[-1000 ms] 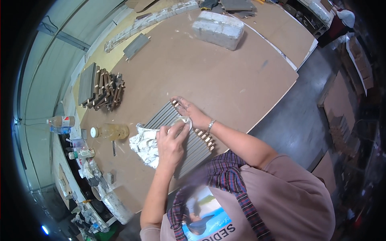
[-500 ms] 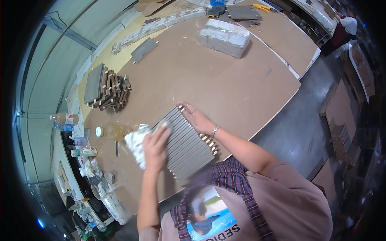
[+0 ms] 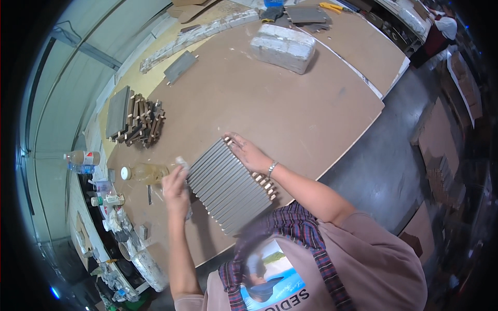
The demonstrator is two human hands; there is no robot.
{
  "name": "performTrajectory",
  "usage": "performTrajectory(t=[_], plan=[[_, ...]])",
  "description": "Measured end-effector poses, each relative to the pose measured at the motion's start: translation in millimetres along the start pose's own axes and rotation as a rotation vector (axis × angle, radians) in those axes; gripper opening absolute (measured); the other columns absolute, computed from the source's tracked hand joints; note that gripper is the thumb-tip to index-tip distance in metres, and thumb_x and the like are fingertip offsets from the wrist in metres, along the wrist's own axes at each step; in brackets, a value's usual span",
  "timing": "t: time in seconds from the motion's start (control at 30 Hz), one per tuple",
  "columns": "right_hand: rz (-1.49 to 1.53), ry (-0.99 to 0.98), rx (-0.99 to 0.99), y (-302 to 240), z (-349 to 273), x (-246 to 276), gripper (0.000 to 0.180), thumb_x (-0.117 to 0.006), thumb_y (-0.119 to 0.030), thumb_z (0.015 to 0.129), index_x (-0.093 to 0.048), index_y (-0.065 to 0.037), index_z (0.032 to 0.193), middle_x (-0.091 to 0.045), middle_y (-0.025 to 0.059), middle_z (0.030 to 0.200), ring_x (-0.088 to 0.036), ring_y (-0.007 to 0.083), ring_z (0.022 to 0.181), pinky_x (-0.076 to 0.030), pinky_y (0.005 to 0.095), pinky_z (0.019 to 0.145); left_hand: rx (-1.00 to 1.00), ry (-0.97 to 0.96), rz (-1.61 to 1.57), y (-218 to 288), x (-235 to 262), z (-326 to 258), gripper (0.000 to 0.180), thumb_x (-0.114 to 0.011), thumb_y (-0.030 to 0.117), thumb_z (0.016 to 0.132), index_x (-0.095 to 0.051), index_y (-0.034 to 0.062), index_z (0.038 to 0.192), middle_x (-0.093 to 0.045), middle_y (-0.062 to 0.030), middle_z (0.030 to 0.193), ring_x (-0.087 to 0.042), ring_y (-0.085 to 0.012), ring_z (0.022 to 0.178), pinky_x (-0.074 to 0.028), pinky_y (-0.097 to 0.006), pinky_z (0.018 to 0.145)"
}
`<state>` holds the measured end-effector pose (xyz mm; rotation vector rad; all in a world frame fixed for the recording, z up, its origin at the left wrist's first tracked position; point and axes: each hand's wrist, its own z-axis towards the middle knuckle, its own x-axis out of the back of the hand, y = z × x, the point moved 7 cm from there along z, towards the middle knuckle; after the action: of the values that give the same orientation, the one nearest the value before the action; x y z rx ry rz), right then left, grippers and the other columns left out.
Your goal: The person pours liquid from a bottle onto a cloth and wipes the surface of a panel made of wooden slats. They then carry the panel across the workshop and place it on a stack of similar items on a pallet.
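Observation:
A row of grey wooden slats (image 3: 228,184), packed side by side with light pegs along their right ends, lies on the brown table in front of me. My left hand (image 3: 176,191) is closed round a crumpled white cloth (image 3: 181,161) just off the slats' left ends; most of the cloth is hidden by the fingers. My right hand (image 3: 249,155) lies along the pegged far-right edge, touching the slats, its fingers stretched out rather than wrapped. Near my left hand a bottle of yellowish liquid (image 3: 148,173) with a white cap lies on its side.
Dark pegged wooden pieces (image 3: 137,116) are piled at the left. A single grey board (image 3: 181,66) and a white wrapped block (image 3: 282,49) lie farther back. Bottles (image 3: 83,158) and cluttered wrapping stand along the left edge. A person (image 3: 441,36) is at the far right.
My left hand has moved left with the cloth, from over the slats to beside them. My right hand stays at the pegged edge. The whole view has shifted slightly.

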<state>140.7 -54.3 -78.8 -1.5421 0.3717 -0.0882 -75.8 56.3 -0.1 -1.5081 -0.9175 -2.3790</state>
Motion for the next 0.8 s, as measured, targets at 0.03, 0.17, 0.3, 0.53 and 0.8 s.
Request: performTrajectory(t=[0.03, 0.17, 0.3, 0.53, 0.8], plan=[[0.001, -0.017, -0.006, 2.2, 1.8, -1.7, 0.046, -0.041, -0.017, 0.104, -0.035, 0.004, 0.145, -0.046, 0.0174, 0.145, -0.042, 0.0239, 0.136, -0.031, 0.0321, 0.115, 0.081, 0.016, 0.106, -11.3, 13.7, -1.9, 0.039, -0.055, -0.013, 0.077, -0.072, 0.0044, 0.108, -0.066, -0.0121, 0.121, -0.057, -0.0319, 0.105, -0.045, -0.040, 0.094], [0.022, 0.026, 0.004, 6.5, 1.5, -1.7, 0.047, -0.041, -0.016, 0.104, -0.034, 0.005, 0.145, -0.046, 0.0182, 0.145, -0.040, 0.0230, 0.138, -0.029, 0.0322, 0.116, -0.149, 0.099, -0.012, 96.8, 6.5, 38.9, 0.039, -0.056, -0.008, 0.080, -0.069, 0.0052, 0.115, -0.066, -0.0134, 0.120, -0.058, -0.0315, 0.107, -0.044, -0.041, 0.097], [-0.063, 0.091, 0.100, 14.1, 3.3, 10.8, 0.047, -0.045, -0.005, 0.101, -0.035, -0.002, 0.147, -0.054, 0.0090, 0.130, -0.049, 0.0128, 0.118, -0.038, 0.0261, 0.106, -0.289, -0.176, 0.158, 117.8, -33.3, -1.2, 0.050, -0.064, 0.001, 0.075, -0.069, 0.0201, 0.121, -0.062, -0.0040, 0.130, -0.055, -0.0292, 0.113, -0.038, -0.046, 0.103], [-0.059, 0.012, 0.113, 0.3, -32.8, 25.5, 0.049, -0.042, -0.013, 0.103, -0.032, -0.004, 0.150, -0.039, 0.0156, 0.152, -0.037, 0.0203, 0.141, -0.028, 0.0327, 0.116, 0.075, 0.119, -0.119, 58.3, 53.9, -1.7, 0.043, -0.052, -0.012, 0.075, -0.071, 0.0035, 0.110, -0.068, -0.0131, 0.117, -0.060, -0.0298, 0.101, -0.048, -0.038, 0.090], [-0.057, -0.008, 0.035, -2.7, -46.4, 2.3, 0.048, -0.037, -0.011, 0.101, -0.036, -0.003, 0.148, -0.035, 0.0137, 0.155, -0.028, 0.0237, 0.146, -0.019, 0.0339, 0.120, -0.273, -0.117, -0.097, 82.0, -6.3, -33.8, 0.046, -0.063, -0.008, 0.068, -0.073, 0.0120, 0.108, -0.068, -0.0059, 0.117, -0.058, -0.0285, 0.093, -0.045, -0.039, 0.086]])
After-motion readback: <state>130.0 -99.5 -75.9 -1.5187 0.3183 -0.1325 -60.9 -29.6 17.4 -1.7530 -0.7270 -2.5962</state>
